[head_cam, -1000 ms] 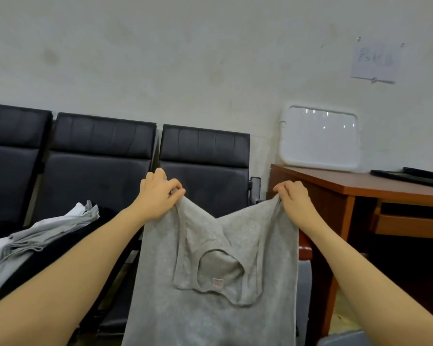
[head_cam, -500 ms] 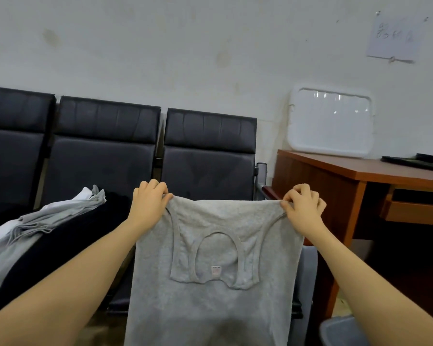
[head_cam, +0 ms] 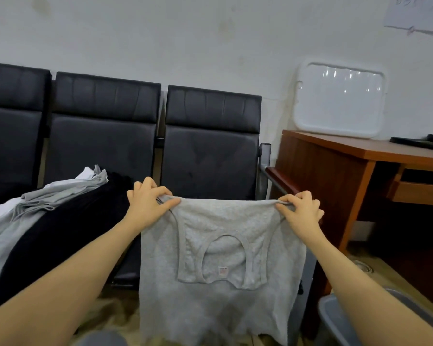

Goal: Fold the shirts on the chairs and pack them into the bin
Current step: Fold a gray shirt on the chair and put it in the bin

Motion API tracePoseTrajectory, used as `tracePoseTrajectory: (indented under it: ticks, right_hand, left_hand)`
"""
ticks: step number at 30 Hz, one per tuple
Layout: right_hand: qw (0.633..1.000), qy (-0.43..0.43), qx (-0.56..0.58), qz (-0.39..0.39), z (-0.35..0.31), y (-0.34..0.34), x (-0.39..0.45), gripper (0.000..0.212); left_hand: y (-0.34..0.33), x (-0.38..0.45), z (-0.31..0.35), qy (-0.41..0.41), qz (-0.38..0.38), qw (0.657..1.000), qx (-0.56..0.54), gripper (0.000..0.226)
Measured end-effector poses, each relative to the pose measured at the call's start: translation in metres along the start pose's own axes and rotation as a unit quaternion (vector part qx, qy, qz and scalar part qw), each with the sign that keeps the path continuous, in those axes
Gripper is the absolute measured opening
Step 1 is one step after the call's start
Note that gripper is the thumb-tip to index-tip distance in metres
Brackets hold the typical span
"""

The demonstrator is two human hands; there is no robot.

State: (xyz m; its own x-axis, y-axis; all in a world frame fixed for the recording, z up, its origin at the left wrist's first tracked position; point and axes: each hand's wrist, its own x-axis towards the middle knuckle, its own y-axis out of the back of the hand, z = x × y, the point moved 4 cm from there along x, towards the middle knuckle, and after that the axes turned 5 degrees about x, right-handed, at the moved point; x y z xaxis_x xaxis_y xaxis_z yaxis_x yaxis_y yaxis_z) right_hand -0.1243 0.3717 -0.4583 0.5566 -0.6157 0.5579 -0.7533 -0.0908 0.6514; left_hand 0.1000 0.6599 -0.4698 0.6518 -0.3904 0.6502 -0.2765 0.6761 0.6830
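A grey tank top [head_cam: 218, 295] hangs in front of the rightmost black chair [head_cam: 210, 151], its top part folded down over the front so the neck and straps face me. My left hand [head_cam: 148, 203] pinches the left end of the fold. My right hand [head_cam: 300, 211] pinches the right end. The cloth is stretched flat between them. A pile of grey, white and black shirts [head_cam: 35, 216] lies on the chairs to the left. The grey bin's [head_cam: 335, 318] corner shows at the lower right, partly behind my right arm.
A row of black chairs [head_cam: 100, 136] stands against the white wall. A brown desk [head_cam: 348, 166] stands right of the chairs, with a white tray-like lid [head_cam: 340, 101] leaning on the wall and dark flat items [head_cam: 420, 142] on top. Tan floor shows below.
Both hands have lowered and moved apart, pulling the sagging fold of the grey tank top taut and level. The camera has tilted down, bringing the bin corner into view.
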Motion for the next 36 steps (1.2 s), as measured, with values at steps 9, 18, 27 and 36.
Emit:
tracePoseTrajectory:
  ticks: [9, 18, 27, 36]
  right_hand:
    - [0.999, 0.011, -0.048, -0.009, 0.022, -0.058, 0.007, 0.019]
    - [0.992, -0.002, -0.058, -0.112, 0.058, -0.147, 0.033, 0.021]
    - [0.981, 0.01, -0.082, -0.176, 0.09, -0.201, 0.019, 0.02]
    - [0.966, 0.006, -0.073, -0.247, 0.091, -0.21, 0.019, 0.023]
  left_hand:
    - [-0.055, 0.003, -0.021, 0.025, -0.021, 0.998, 0.047, 0.017]
    - [-0.146, 0.015, -0.064, 0.013, -0.154, 0.981, 0.116, 0.023]
    - [-0.189, -0.01, -0.087, 0.043, -0.194, 0.978, 0.063, 0.025]
    - [-0.192, -0.009, -0.084, 0.053, -0.245, 0.968, 0.025, 0.016]
